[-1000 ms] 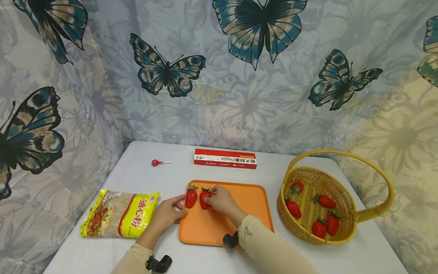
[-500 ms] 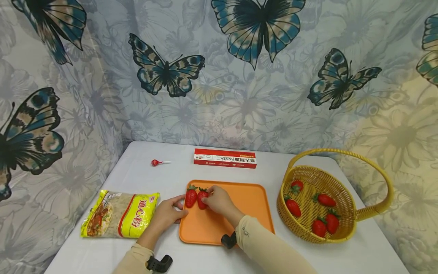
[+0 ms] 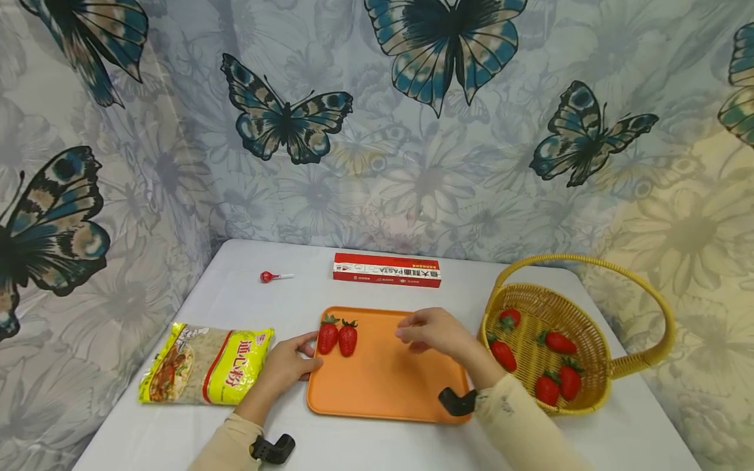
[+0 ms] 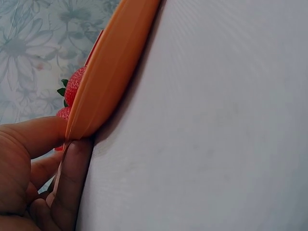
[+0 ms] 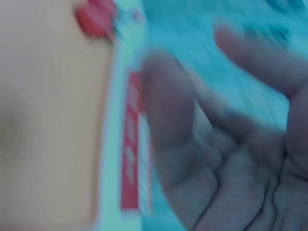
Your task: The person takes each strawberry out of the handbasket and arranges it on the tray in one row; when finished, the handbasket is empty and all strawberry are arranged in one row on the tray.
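Note:
Two strawberries lie side by side at the far left corner of an orange tray (image 3: 389, 386): the left strawberry (image 3: 327, 337) and the right strawberry (image 3: 347, 339), stems away from me. My left hand (image 3: 287, 363) pinches the tray's left edge; in the left wrist view the tray's wall (image 4: 103, 82) sits between its fingers (image 4: 45, 134). Over the tray's right part hovers my right hand (image 3: 432, 333), holding nothing, with fingers loosely bent. The right wrist view is blurred and shows that hand's fingers (image 5: 168, 106) spread apart.
A yellow wicker basket (image 3: 491, 386) with several strawberries stands at the right, its tall handle (image 3: 662, 314) arching up. Left of the tray lies a bag of pasta (image 3: 206, 366). Behind are a red pasta box (image 3: 386, 270) and a lollipop (image 3: 268, 277).
The right hand slid the right strawberry left against the other one, let it go, and moved right across the tray. The left hand has stayed at the tray's edge.

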{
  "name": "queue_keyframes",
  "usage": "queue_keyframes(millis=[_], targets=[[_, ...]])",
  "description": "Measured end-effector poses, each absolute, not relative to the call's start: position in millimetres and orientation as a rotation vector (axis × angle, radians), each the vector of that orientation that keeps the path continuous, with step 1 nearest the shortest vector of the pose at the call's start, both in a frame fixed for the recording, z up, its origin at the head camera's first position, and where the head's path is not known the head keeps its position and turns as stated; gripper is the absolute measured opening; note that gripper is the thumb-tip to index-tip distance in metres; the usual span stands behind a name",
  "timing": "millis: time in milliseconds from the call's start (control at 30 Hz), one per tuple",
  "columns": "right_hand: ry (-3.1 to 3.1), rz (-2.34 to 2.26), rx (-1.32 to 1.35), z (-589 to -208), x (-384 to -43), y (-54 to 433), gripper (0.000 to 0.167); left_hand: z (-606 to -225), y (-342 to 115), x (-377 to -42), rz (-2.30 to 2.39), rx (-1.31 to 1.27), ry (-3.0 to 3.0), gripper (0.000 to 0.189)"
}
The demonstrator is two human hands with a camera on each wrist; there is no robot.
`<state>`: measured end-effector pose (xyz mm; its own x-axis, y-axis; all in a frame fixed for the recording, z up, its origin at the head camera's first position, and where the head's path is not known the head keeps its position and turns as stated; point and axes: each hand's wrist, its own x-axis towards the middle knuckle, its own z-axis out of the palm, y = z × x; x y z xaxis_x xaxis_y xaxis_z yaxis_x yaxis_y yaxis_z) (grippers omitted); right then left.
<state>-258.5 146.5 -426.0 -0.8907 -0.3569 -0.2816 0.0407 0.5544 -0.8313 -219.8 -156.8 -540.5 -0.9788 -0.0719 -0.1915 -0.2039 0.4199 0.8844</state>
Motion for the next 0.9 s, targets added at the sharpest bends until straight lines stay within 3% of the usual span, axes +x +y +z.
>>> queue_keyframes(millis=[233,433,700,900], targets=[[2.083,-1.289,-0.415,-395.0,-265.4,286.7,0.030,-541.3,-158.0,-220.9,1.598,-0.243,2.537,0.062],[2.064,-1.479,-0.135,-410.3,-283.4,367.4,0.027,-541.1,-157.6,-220.5,1.610,-0.253,2.534,0.061],[2.006,-1.717,0.213,-442.9,-300.7,402.6,0.018,-540.6,-155.8,-222.0,1.625,-0.250,2.519,0.062],[1.969,-1.697,0.227,-459.2,-311.3,395.0,0.037,-541.2,-155.8,-219.6,1.586,-0.257,2.531,0.062]])
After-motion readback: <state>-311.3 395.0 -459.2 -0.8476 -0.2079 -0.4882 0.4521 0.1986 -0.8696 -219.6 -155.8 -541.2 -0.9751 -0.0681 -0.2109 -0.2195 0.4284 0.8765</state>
